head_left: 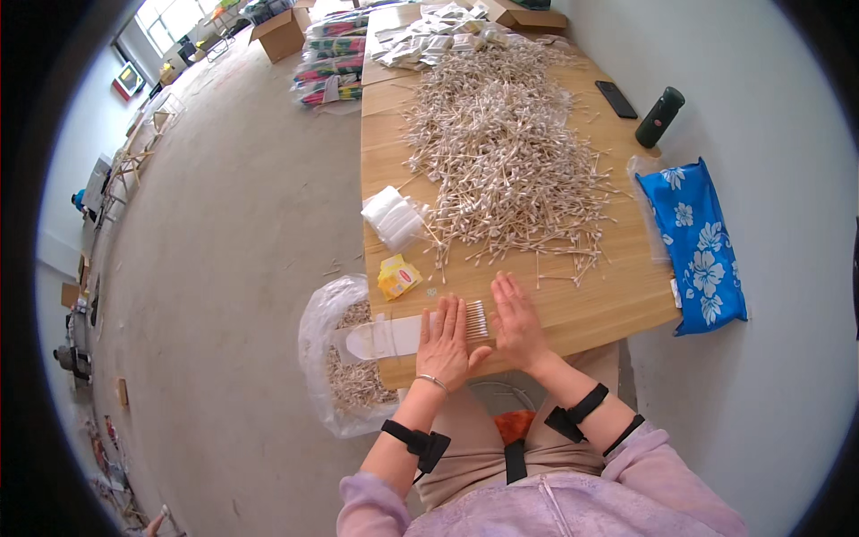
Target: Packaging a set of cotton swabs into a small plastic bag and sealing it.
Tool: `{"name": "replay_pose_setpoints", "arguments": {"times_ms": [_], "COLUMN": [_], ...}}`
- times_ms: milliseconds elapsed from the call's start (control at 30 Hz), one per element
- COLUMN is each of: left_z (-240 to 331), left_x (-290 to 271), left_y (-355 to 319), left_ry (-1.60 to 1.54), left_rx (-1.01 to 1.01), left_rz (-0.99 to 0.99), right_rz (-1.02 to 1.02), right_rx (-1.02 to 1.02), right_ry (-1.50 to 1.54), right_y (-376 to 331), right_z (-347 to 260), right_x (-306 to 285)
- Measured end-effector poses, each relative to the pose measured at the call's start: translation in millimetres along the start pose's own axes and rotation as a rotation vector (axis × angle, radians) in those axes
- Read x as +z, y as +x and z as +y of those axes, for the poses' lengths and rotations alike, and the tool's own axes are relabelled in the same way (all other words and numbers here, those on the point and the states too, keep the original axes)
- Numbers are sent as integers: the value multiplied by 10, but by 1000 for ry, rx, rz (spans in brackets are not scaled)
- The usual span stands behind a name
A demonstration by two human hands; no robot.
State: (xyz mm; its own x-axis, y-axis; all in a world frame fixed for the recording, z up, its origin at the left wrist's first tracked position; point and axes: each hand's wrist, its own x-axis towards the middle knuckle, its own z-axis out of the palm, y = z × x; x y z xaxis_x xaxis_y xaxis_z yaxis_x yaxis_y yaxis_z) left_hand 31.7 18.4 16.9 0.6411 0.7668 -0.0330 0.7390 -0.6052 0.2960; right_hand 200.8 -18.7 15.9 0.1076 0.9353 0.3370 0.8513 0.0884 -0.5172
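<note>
A row of cotton swabs lies side by side near the table's front edge, between my two hands. My left hand rests flat, fingers stretched out, over the white strip with a rounded left end and the left part of the swabs. On the other side, my right hand has its fingers extended, its palm edge beside the swab tips; whether it touches them I cannot tell. Beyond both hands spreads a big heap of loose cotton swabs. Small yellow packets or cards lie left of my left hand, with clear plastic bags behind them.
A clear plastic bag full of swabs hangs or stands by the table's left corner. Along the right edge are a phone, a dark green bottle and a blue flowered pouch near the wall. Packed white bags pile up at the far end.
</note>
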Motion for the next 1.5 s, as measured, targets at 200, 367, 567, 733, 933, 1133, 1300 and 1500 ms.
{"name": "replay_pose_setpoints", "arguments": {"times_ms": [200,367,567,733,933,1133,1300,1500], "left_z": [-29,-117,-176,-108,-92,-111,-150,-223], "left_x": [-57,-34,160,25,33,75,201,374], "left_y": [2,103,193,224,188,204,231,249], "left_ry": [-33,-750,-1354,-579,-419,-655,-1238,-1647], "left_rx": [-13,-63,-325,-90,63,-73,-280,-320], "left_rz": [-74,510,616,524,394,488,641,664], "right_rz": [-25,181,258,222,139,-55,-128,78], "right_rx": [17,182,447,354,236,105,15,138], "right_ry": [91,254,-368,-361,-295,-161,-48,413], "right_y": [-64,-13,285,318,364,539,431,187], "right_z": [7,163,382,495,237,-30,-223,-213], "right_x": [88,-8,-149,-41,163,250,250,342]}}
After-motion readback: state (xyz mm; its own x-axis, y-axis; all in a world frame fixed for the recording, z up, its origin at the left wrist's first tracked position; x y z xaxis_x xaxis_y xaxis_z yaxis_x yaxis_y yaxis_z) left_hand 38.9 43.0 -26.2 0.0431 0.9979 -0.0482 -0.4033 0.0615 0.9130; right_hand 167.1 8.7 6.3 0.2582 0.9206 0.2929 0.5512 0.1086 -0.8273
